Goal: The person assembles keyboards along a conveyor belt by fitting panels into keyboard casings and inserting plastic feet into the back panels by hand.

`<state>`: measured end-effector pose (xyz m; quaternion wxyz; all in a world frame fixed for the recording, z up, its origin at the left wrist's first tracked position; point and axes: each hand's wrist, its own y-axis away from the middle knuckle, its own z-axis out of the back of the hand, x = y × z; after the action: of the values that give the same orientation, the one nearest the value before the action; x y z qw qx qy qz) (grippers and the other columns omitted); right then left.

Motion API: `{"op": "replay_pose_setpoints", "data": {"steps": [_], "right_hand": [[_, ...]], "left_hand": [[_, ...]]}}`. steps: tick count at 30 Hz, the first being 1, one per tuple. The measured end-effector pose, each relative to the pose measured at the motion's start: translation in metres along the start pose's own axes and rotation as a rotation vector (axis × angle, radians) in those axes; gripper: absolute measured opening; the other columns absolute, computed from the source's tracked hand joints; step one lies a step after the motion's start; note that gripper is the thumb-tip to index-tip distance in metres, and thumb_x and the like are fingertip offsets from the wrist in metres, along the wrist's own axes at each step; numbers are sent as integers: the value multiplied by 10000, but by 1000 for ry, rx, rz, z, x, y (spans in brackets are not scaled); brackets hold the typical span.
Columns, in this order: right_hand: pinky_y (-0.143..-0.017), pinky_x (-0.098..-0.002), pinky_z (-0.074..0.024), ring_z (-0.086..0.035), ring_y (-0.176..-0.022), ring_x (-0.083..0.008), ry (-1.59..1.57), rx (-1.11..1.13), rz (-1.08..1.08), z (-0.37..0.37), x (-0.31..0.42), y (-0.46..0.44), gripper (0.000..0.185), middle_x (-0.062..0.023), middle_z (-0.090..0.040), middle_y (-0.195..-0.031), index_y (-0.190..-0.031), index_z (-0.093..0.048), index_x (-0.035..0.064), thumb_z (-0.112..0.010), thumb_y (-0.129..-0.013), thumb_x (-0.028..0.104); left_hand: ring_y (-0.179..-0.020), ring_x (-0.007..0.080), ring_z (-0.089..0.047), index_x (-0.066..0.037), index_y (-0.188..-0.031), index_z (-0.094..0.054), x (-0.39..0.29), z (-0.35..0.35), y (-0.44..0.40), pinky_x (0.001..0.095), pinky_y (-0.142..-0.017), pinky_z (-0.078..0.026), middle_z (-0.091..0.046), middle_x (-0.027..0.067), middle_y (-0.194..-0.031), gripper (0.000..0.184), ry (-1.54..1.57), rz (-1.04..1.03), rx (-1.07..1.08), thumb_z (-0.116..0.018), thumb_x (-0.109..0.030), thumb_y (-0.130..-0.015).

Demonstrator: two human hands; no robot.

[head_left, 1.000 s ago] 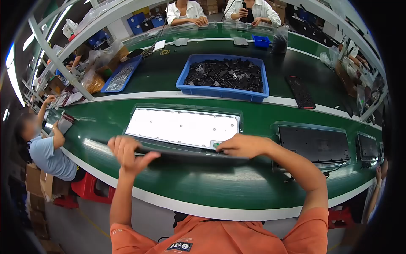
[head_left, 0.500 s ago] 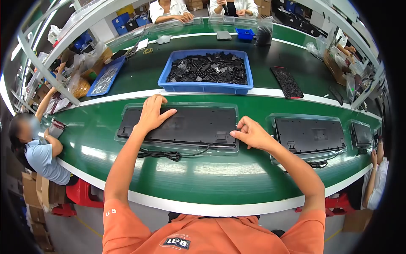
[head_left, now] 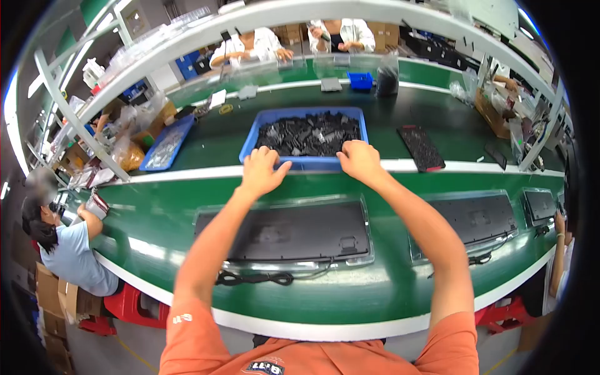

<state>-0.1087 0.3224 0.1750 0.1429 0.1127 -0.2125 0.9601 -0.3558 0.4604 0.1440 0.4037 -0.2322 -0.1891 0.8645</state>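
Likely stiff, weighty with its parts [head_left: 310,133], the bin [head_left: 309,164] at twelve o'clock suits rim holds; left hand [head_left: 264,171] and right hand [head_left: 360,160] sit at its seven and five, grip closure unclear.

A long green table [head_left: 156,220] with pale edging [head_left: 281,330] curves across the room beneath a whitish metal frame [head_left: 300,14]. Red stools [head_left: 125,304] and cardboard boxes [head_left: 51,287] stand on the grey floor [head_left: 133,334], marked by a yellow line [head_left: 134,354]. Strip lights [head_left: 20,145] glow at left.
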Motion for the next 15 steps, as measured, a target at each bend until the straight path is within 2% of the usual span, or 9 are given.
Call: {"op": "replay_pose_setpoints", "data": {"steps": [1,2,4,6,7,9,10,14,15], "right_hand": [[-692,-435,-505,-664,-798,-350,95,-39,-34,-11,2,-21,243,-136,-710,-927,-798,-702,42,-658,-836,278],[-692,-435,-505,-664,-798,-350,96,-73,-22,-22,1,-38,243,-136,-710,-927,-798,-702,42,-658,-836,278],[-783,-444,-448,-660,-860,-359,352,-106,-66,-46,0,-60,186,-154,-713,-935,-852,-744,53,-647,-789,199],[-832,-424,-406,-651,-878,-338,314,-33,-179,-69,-7,-70,200,-145,-712,-903,-869,-756,59,-639,-750,168],[-832,-424,-406,-651,-878,-338,311,-50,-165,-67,-8,-72,200,-145,-712,-903,-869,-756,59,-639,-750,168],[-910,-495,-416,-649,-858,-353,254,60,-201,-67,-10,-72,218,-129,-697,-876,-904,-733,53,-668,-786,224],[-910,-495,-416,-649,-858,-353,253,56,-187,-66,-10,-68,218,-129,-697,-876,-904,-733,53,-668,-786,224],[-890,-548,-426,-621,-805,-357,-17,-219,89,-47,-13,-35,104,-119,-659,-782,-853,-668,44,-614,-785,100],[-890,-548,-426,-621,-805,-357,-14,-212,87,-40,-11,-28,104,-119,-659,-782,-853,-668,44,-614,-785,100]], "left_hand": [[-899,342,-612,-82,-790,-639,-2,-18,-15,436,-870,-443,-622,124,-869,466,6,66,-126,-600,-532,-904],[-903,372,-627,-69,-782,-661,-1,-35,-28,471,-876,-444,-676,144,-914,560,-39,198,-11,-510,-587,-932],[-915,393,-645,-59,-847,-713,-25,-23,-39,507,-884,-436,-721,159,-971,633,-157,213,344,-436,-620,-944],[-939,390,-659,-71,-909,-753,-31,-29,-41,523,-916,-418,-747,146,-990,685,-123,195,363,-388,-649,-945],[-939,390,-659,-71,-909,-753,-24,-31,-40,523,-916,-418,-747,146,-990,685,-132,199,343,-388,-649,-945],[-821,336,-667,-69,-913,-753,-9,-32,-37,431,-798,-493,-728,120,-862,576,-8,72,291,-503,-586,-954],[-821,336,-667,-69,-913,-753,-5,-29,-36,431,-798,-493,-728,120,-862,576,-12,82,281,-503,-586,-954],[-736,301,-662,-67,-885,-752,0,-26,-28,406,-785,-499,-722,97,-781,519,338,131,193,-583,-558,-908],[-690,273,-647,-67,-855,-744,1,-27,-27,384,-723,-506,-709,91,-751,452,359,145,165,-638,-506,-888]]}}
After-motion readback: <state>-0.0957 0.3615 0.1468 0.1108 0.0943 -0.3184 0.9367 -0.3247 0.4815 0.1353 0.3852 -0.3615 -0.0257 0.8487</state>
